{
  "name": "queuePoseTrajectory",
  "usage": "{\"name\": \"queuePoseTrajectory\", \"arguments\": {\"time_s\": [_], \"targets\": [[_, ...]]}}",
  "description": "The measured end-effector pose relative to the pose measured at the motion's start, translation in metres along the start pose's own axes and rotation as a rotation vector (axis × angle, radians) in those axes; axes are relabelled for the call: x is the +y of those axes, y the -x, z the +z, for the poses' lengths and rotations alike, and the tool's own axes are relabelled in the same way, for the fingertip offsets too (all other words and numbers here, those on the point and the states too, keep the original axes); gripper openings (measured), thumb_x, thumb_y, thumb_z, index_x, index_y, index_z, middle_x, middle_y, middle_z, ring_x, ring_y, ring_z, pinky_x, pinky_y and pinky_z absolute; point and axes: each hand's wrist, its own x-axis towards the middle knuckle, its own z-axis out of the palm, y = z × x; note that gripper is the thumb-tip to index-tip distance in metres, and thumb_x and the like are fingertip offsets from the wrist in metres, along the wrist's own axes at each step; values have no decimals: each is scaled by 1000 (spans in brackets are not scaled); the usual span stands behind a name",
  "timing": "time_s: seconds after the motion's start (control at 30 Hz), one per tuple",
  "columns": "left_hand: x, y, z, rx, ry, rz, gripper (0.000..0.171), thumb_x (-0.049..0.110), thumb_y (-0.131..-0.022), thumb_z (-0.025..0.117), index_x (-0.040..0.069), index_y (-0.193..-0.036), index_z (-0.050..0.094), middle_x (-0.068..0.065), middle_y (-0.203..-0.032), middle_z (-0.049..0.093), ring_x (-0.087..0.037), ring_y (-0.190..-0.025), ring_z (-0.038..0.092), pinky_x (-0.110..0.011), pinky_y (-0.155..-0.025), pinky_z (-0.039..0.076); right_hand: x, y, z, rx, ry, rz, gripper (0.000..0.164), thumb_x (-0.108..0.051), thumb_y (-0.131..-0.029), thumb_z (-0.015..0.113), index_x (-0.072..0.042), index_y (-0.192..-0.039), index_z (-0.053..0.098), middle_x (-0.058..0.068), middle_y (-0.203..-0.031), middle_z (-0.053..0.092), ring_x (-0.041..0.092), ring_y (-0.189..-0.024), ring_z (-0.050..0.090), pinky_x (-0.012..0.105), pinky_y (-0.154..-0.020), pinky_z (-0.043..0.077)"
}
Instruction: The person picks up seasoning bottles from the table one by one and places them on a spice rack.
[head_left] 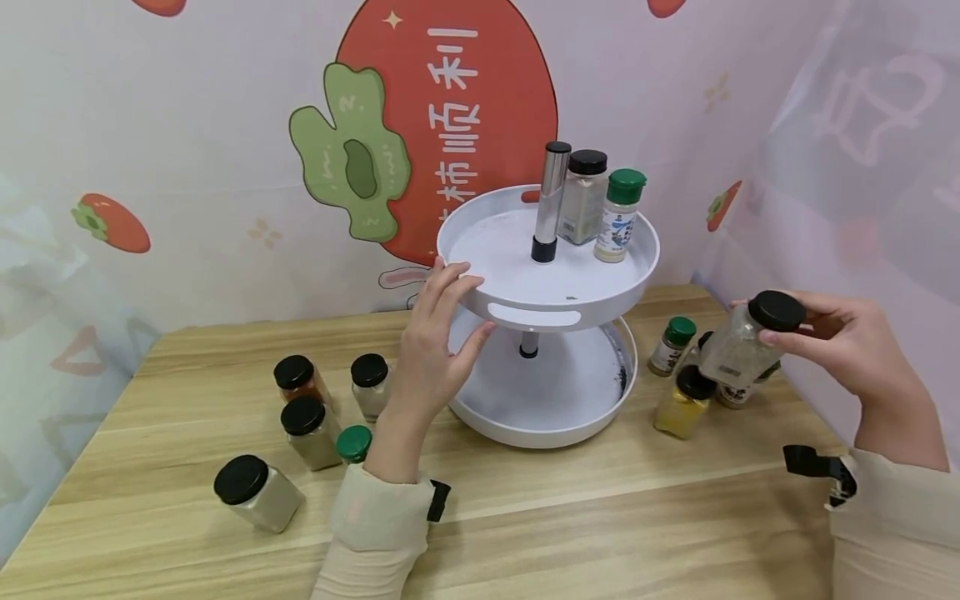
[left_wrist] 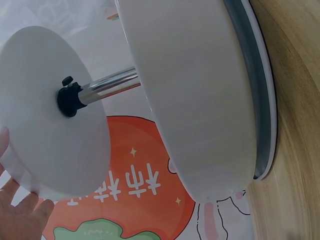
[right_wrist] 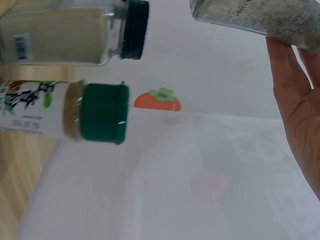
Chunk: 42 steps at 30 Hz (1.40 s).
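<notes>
A two-tier white turntable rack (head_left: 517, 431) stands on the table with a metal post. My left hand (head_left: 431, 354) touches the left rim of its upper tray (head_left: 487, 237), fingers spread loosely and the thumb lower down. In the left wrist view, fingertips (left_wrist: 41, 210) meet that tray's edge. My right hand (head_left: 855, 342) holds a clear spice jar (head_left: 738, 346) with a black lid, tilted and lifted above other jars at the right. The same spice jar (right_wrist: 260, 17) shows in the right wrist view. On the upper tray stand a black-lidded jar (head_left: 582, 200) and a green-capped shaker (head_left: 618, 218).
Below the raised jar stand a yellow spice jar (head_left: 680, 408), a green-capped shaker (head_left: 670, 348) and other partly hidden containers. Left of the rack are several black-lidded jars, one nearest the front (head_left: 258, 493), and a green-capped container (head_left: 354, 444). A printed cloth (head_left: 225, 100) hangs behind.
</notes>
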Motion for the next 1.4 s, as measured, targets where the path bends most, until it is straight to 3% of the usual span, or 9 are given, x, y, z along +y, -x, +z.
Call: {"name": "queuePoseTrajectory", "arguments": {"time_s": [0.1, 0.23, 0.37, 0.63, 0.8, 1.03, 1.27, 1.4], "targets": [[0, 0, 0, 2, 14, 10, 48, 14, -89, 75, 9, -132, 55, -8, -147, 48, -32, -150, 30, -39, -123, 31, -7, -8, 1, 29, 76, 8, 45, 27, -80, 59, 17, -125, 59, -4, -116, 74, 5, -99, 71, 10, -77, 55], [2, 0, 0, 0, 10, 14, 48, 15, -89, 74, 9, -132, 55, -8, -147, 47, -33, -150, 29, -38, -123, 30, -16, -21, 2, 23, 63, -29, 46, 29, -79, 59, 18, -123, 59, -3, -115, 75, 5, -97, 72, 11, -76, 56], [3, -1, -1, -2, 4, 9, 47, 15, -90, 74, 9, -132, 54, -8, -147, 47, -30, -152, 28, -38, -124, 30, -26, -36, 3, -2, -24, -92, 43, 30, -78, 59, 23, -120, 58, 5, -114, 75, 10, -97, 73, 14, -74, 58], [3, 0, -1, -11, -2, -1, 48, 16, -89, 74, 10, -133, 54, -7, -148, 46, -27, -152, 27, -39, -123, 31, -53, -63, 9, 33, -122, -214, 38, 33, -73, 60, 31, -111, 56, 12, -107, 76, 15, -94, 74, 16, -76, 60], [2, 0, -1, -9, -7, -1, 48, 15, -89, 74, 10, -133, 54, -8, -148, 47, -31, -151, 29, -40, -123, 32, -69, -83, 12, 54, -197, -244, 36, 33, -71, 63, 28, -106, 61, 15, -101, 77, 17, -86, 75, 17, -78, 60], [1, 0, -2, -6, -12, 2, 48, 15, -89, 75, 9, -132, 54, -8, -147, 47, -32, -150, 30, -40, -122, 32, -89, -111, 27, -58, -297, -307, 35, 35, -72, 53, 34, -107, 54, 28, -106, 72, 32, -103, 72, 25, -82, 58], [1, 1, -1, -6, -9, 0, 48, 15, -89, 75, 10, -133, 55, -7, -147, 48, -30, -150, 31, -40, -122, 33, -99, -129, 48, -27, -282, -299, 34, 32, -73, 54, 32, -107, 56, 25, -104, 73, 31, -102, 72, 26, -85, 57], [1, 1, -1, -4, -8, -2, 48, 15, -89, 75, 10, -132, 55, -7, -147, 48, -30, -150, 30, -41, -121, 34, -101, -140, 59, 4, -243, -286, 32, 28, -75, 57, 28, -107, 60, 22, -102, 75, 26, -89, 71, 24, -60, 57]]}}
